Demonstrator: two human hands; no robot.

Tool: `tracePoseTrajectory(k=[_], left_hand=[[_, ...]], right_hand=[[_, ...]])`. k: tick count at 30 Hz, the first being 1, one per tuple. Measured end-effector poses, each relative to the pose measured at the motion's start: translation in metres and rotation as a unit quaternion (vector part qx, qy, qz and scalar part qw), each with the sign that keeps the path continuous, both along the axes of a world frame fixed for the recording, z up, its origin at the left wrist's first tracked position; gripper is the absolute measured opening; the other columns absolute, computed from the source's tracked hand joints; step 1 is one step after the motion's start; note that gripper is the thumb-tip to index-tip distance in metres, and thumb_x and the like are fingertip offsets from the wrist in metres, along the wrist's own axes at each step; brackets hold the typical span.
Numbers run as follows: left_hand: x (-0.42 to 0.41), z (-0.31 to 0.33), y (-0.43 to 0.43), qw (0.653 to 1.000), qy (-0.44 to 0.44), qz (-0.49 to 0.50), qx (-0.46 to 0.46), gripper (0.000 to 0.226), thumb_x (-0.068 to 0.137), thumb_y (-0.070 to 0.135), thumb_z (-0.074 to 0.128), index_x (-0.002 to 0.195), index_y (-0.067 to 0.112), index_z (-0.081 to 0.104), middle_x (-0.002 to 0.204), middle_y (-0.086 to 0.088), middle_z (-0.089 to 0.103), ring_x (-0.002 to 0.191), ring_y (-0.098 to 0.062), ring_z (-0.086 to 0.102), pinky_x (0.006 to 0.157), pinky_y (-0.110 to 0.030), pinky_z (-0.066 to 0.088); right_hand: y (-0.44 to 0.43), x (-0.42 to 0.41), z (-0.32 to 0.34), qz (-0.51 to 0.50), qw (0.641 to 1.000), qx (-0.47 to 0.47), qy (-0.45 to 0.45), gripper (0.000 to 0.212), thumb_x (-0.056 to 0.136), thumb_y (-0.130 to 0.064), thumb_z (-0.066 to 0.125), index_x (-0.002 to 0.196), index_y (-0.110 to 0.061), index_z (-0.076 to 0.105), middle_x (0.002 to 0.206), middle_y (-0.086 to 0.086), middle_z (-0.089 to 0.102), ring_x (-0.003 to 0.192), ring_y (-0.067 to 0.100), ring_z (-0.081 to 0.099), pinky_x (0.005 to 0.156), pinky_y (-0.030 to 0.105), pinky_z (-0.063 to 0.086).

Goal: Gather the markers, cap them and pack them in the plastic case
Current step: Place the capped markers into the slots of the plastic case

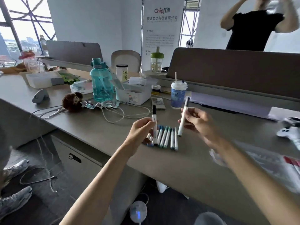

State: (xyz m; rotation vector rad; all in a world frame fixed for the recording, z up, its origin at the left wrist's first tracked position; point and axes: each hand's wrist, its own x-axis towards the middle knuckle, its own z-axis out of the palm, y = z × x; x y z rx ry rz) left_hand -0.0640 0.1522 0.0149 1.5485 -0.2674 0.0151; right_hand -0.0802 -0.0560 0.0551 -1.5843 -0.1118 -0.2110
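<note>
"Desk comes first, since it is the biggest. What lies on it?"

"The grey desk [97, 127] has lots of stuff at the back, like a blue water bottle [101, 82] and a paper cup [177, 95]. The markers are close to the front edge, where the person can reach them."

"Where is the plastic case?"

"The plastic case [259, 159] lies flat on the desk, off to the right, by the right arm. It is see-through and blurry. I think some red markers are inside. It sits close, so packing is easy."

"And the row of markers?"

"The row of markers [164, 137] lies on the desk between the two hands. They lie side by side with blue and green ends. Lined up like that, they are easy to grab."

"What do the hands do?"

"The left hand [142, 127] pinches a black-capped marker [154, 125] and holds it upright over the left end of the row. The right hand [199, 122] pinches a tilted marker [183, 120] by its middle, dark cap up. Its bottom end is low, beside the right end of the row."

"Why hold them up?"

"I guess to check the caps. Both look capped to me, so the case comes next."
</note>
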Motion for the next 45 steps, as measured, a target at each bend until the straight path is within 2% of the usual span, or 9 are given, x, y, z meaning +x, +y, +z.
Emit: tracePoseTrajectory(k=[6, 12, 19, 23, 26, 30, 34, 40, 45], left_hand=[[-0.016, 0.006, -0.098, 0.991, 0.010, -0.130, -0.002, 0.018, 0.096, 0.014, 0.053, 0.102, 0.000, 0.063, 0.068, 0.002, 0.059, 0.059, -0.011, 0.057, 0.042, -0.025, 0.046], [-0.021, 0.010, -0.172, 0.974, 0.044, -0.221, 0.000, 0.016, 0.095, 0.018, 0.053, 0.093, 0.005, 0.062, 0.075, -0.007, 0.058, 0.062, -0.017, 0.057, 0.044, -0.026, 0.044], [0.010, -0.020, -0.209, 0.957, -0.115, -0.144, 0.224, 0.036, 0.090, 0.033, 0.061, 0.074, 0.001, 0.059, 0.064, 0.003, 0.045, 0.061, -0.010, 0.039, 0.060, -0.030, 0.034], [0.014, -0.034, -0.215, 0.953, -0.116, -0.141, 0.243, 0.050, 0.081, 0.051, 0.054, 0.084, 0.002, 0.063, 0.075, -0.016, 0.064, 0.064, -0.014, 0.051, 0.065, -0.031, 0.042], [0.013, -0.039, -0.217, 0.958, -0.097, -0.116, 0.244, 0.020, 0.090, 0.033, 0.061, 0.101, 0.019, 0.069, 0.085, -0.001, 0.073, 0.080, -0.016, 0.068, 0.080, -0.037, 0.052], [0.008, -0.042, -0.219, 0.953, -0.123, -0.105, 0.256, 0.032, 0.091, 0.030, 0.063, 0.121, 0.023, 0.058, 0.091, 0.010, 0.073, 0.090, -0.014, 0.066, 0.087, -0.040, 0.051], [0.003, -0.040, -0.219, 0.953, -0.150, -0.113, 0.238, 0.031, 0.091, 0.026, 0.063, 0.121, 0.031, 0.059, 0.090, 0.010, 0.072, 0.078, -0.016, 0.063, 0.079, -0.035, 0.050], [0.002, -0.038, -0.218, 0.959, -0.120, -0.136, 0.220, 0.032, 0.093, 0.028, 0.058, 0.123, 0.039, 0.059, 0.089, 0.019, 0.072, 0.085, -0.020, 0.065, 0.085, -0.032, 0.050], [0.001, -0.040, -0.218, 0.956, -0.130, -0.106, 0.241, 0.031, 0.092, 0.034, 0.060, 0.122, 0.038, 0.059, 0.092, 0.015, 0.073, 0.082, -0.008, 0.063, 0.083, -0.032, 0.052]], right_hand=[[-0.087, -0.057, -0.010, -0.085, 0.994, -0.043, -0.058, 0.011, 0.096, -0.008, 0.056, 0.102, -0.012, 0.065, 0.087, -0.001, 0.074, 0.078, 0.015, 0.071, 0.068, 0.023, 0.056], [-0.152, -0.087, -0.027, -0.147, 0.988, -0.031, -0.030, 0.012, 0.094, -0.011, 0.058, 0.104, -0.011, 0.065, 0.090, 0.000, 0.074, 0.084, 0.016, 0.070, 0.071, 0.026, 0.057], [-0.186, -0.095, -0.035, -0.133, 0.991, 0.024, 0.018, 0.015, 0.096, -0.009, 0.056, 0.108, -0.005, 0.063, 0.099, 0.008, 0.072, 0.086, 0.021, 0.072, 0.075, 0.030, 0.057], [-0.192, -0.091, -0.043, -0.119, 0.989, 0.083, 0.036, 0.014, 0.094, -0.014, 0.058, 0.105, -0.008, 0.066, 0.094, 0.004, 0.073, 0.085, 0.021, 0.072, 0.077, 0.033, 0.052], [-0.193, -0.090, -0.045, -0.103, 0.989, 0.099, 0.037, 0.014, 0.095, -0.014, 0.057, 0.104, -0.008, 0.066, 0.094, 0.003, 0.073, 0.086, 0.021, 0.071, 0.081, 0.036, 0.052], [-0.194, -0.092, -0.047, -0.108, 0.989, 0.100, 0.034, 0.014, 0.095, -0.012, 0.056, 0.105, -0.008, 0.065, 0.092, 0.003, 0.073, 0.085, 0.022, 0.071, 0.087, 0.040, 0.052], [-0.194, -0.092, -0.048, -0.122, 0.987, 0.092, 0.044, 0.015, 0.096, -0.013, 0.057, 0.107, -0.008, 0.066, 0.093, 0.001, 0.073, 0.086, 0.020, 0.071, 0.090, 0.041, 0.050], [-0.189, -0.092, -0.050, -0.118, 0.988, 0.067, 0.073, 0.020, 0.096, -0.019, 0.059, 0.112, -0.011, 0.067, 0.098, 0.000, 0.074, 0.091, 0.017, 0.071, 0.080, 0.028, 0.050], [-0.183, -0.092, -0.049, -0.109, 0.989, 0.061, 0.082, 0.020, 0.096, -0.019, 0.060, 0.113, -0.010, 0.067, 0.097, 0.000, 0.075, 0.089, 0.015, 0.071, 0.081, 0.029, 0.050]])
